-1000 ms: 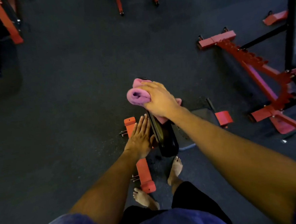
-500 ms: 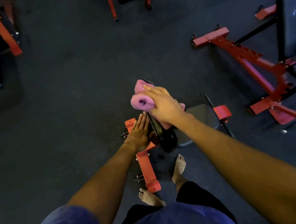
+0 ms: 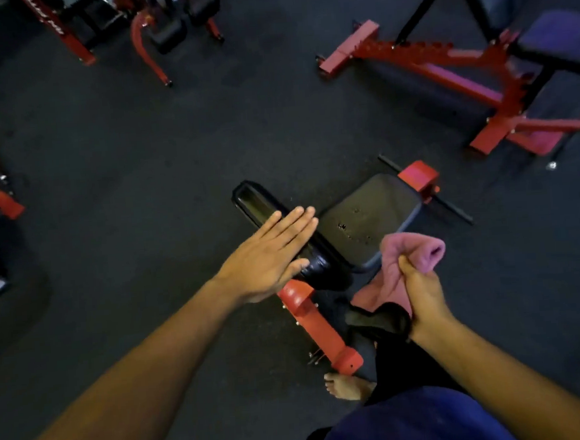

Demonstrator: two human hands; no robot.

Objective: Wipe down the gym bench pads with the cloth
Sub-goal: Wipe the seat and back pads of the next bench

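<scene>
Gripping pink cloth [image 3: 409, 263] in right hand [image 3: 424, 296], fingers curled tight round it, at 4 o'clock, just off seat pad [image 3: 374, 214]. Left hand [image 3: 267, 259] flat, fingers straight and together, over long black back pad [image 3: 260, 201] at centre; touching it or just above, hard to tell. Red bench frame [image 3: 320, 331] at 6 o'clock, bare foot [image 3: 345, 386] beside it. More red gym frames [image 3: 442, 64] at 2 o'clock on dark floor [image 3: 123, 162].
</scene>
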